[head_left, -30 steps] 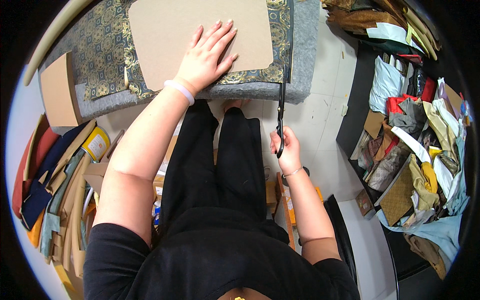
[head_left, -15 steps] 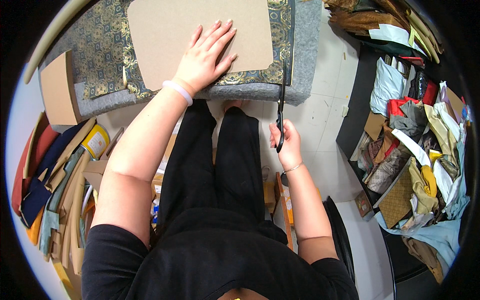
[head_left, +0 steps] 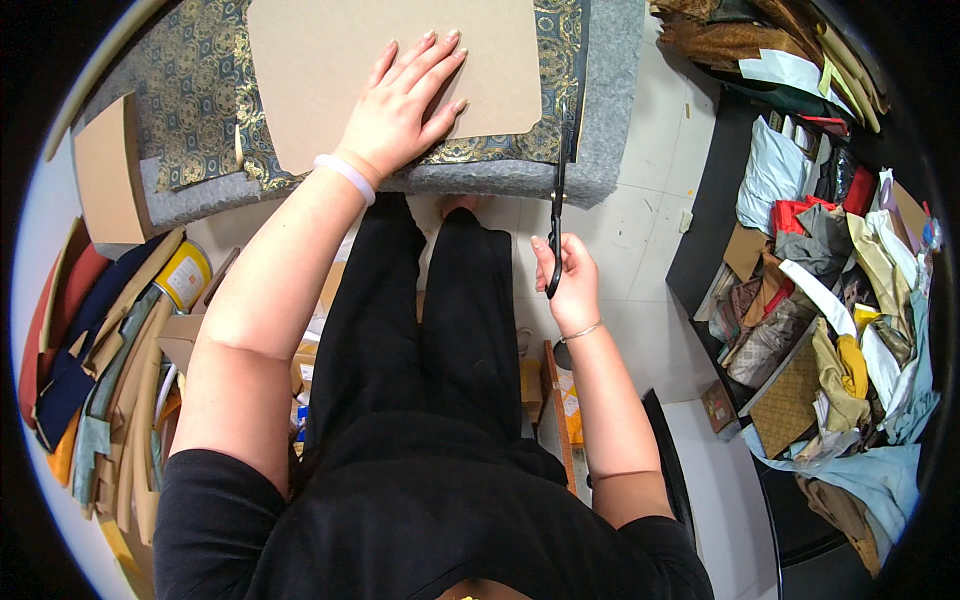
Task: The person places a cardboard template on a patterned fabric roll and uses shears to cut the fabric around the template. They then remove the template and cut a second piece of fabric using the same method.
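Presses the left hand (head_left: pixel 395 110) flat at 11 o'clock, fingers spread a little, on a tan board (head_left: pixel 310 80) with rounded corners. Wears a pale bangle (head_left: pixel 345 176) on that wrist and a thin bracelet (head_left: pixel 584 331) on the other. Grips black scissors (head_left: pixel 557 215) by the handles in the right hand (head_left: pixel 572 285) at 3 o'clock, pointing the blades toward 12 o'clock near the edge of the blue-and-gold patterned cloth (head_left: pixel 490 151) under the board. Has grey padding (head_left: pixel 610 100) beneath that cloth, showing at 1 o'clock. Beyond, at 10 o'clock, shows a bent brown panel (head_left: pixel 110 175); at 9, a yellow-and-white tin (head_left: pixel 184 277); between 8 and 9, stacked rolls (head_left: pixel 125 400); at 3, heaped fabric scraps (head_left: pixel 830 300).
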